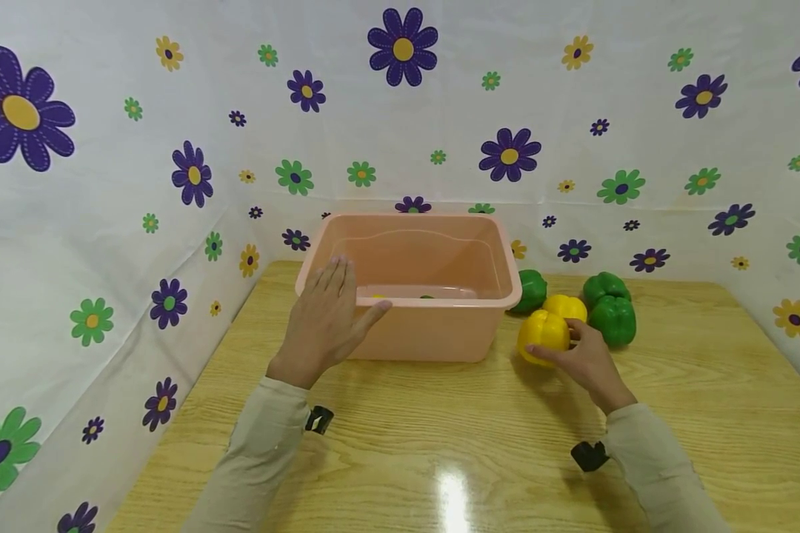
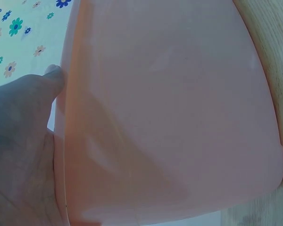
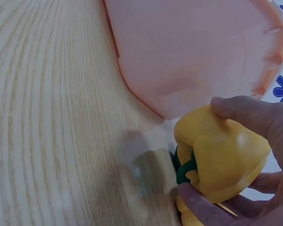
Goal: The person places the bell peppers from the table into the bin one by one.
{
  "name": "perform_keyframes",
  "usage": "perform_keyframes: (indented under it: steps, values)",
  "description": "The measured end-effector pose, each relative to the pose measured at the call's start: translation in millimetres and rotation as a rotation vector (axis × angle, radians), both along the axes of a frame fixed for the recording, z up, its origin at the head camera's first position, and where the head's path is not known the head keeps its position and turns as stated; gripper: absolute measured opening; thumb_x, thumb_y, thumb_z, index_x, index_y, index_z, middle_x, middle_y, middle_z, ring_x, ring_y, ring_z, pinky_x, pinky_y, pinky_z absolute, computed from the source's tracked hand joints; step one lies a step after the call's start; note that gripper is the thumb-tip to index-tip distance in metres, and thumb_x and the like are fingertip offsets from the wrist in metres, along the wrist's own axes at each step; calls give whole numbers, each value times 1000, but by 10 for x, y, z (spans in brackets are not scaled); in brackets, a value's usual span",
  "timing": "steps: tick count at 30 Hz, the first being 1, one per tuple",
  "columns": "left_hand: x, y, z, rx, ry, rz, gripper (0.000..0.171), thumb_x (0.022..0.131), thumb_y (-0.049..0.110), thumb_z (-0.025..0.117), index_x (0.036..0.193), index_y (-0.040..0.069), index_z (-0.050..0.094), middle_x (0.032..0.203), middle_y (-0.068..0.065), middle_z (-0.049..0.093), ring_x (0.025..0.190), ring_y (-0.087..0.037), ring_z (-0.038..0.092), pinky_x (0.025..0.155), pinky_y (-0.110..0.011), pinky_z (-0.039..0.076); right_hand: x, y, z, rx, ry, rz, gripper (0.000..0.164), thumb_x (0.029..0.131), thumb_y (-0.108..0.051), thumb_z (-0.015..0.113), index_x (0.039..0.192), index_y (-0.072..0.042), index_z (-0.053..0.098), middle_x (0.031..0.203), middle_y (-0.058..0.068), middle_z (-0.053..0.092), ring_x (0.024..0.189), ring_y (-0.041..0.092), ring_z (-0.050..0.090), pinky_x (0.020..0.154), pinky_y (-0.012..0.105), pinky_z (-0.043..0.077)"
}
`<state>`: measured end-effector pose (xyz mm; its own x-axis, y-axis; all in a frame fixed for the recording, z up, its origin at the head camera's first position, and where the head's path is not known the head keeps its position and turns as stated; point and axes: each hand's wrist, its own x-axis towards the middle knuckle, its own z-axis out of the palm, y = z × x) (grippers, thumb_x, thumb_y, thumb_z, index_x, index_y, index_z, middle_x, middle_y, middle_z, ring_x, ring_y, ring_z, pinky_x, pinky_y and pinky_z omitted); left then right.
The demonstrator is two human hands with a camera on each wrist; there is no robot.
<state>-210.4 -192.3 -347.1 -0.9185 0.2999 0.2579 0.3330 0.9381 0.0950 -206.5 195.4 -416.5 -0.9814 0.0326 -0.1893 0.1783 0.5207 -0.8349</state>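
My right hand (image 1: 595, 361) grips a yellow bell pepper (image 1: 543, 337), with the thumb on one side and fingers on the other. In the right wrist view this pepper (image 3: 228, 153) shows a green stem near the fingertips. A second yellow bell pepper (image 1: 567, 305) lies right behind it. On the front left rim of a pink plastic bin (image 1: 433, 333) rests my left hand (image 1: 323, 318), its fingers straight and the thumb along the rim. Seen from the left wrist, the hand (image 2: 19, 132) lies against the bin's edge.
One green bell pepper (image 1: 530, 290) sits beside the bin's right wall. Two more green peppers, one behind (image 1: 605, 286) and one in front (image 1: 613, 322), stand farther right. Small yellow and green bits show inside the bin. A flowered cloth (image 1: 540, 96) hangs behind the wooden table (image 1: 400, 444).
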Motion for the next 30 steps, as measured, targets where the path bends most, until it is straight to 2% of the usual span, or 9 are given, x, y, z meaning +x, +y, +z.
perform_keyframes:
  steps: [12, 19, 30]
  values:
    - [-8, 0, -18, 7, 1, -4, 96, 102, 67, 36, 156, -11, 20, 164, -26, 19, 154, -36, 14, 126, -46, 9, -31, 6, 115, -28, 68, 1, 101, 86, -48, 79, 155, 5, 27, 153, 29, 37, 131, 43, 44, 112, 56, 40]
    - [-7, -3, -22, 12, 6, -5, 96, 102, 67, 36, 156, -11, 20, 163, -27, 20, 153, -36, 15, 126, -46, 10, -50, 14, 231, -40, 112, 9, 99, 87, -48, 79, 155, 3, 29, 150, 28, 41, 129, 43, 47, 108, 55, 45]
    - [-6, 18, 10, 8, -14, 6, 96, 102, 67, 36, 156, -10, 20, 164, -25, 17, 154, -36, 14, 126, -46, 9, -83, 23, 410, -62, 147, 12, 96, 87, -47, 79, 155, 1, 30, 148, 26, 43, 126, 41, 49, 107, 54, 47]
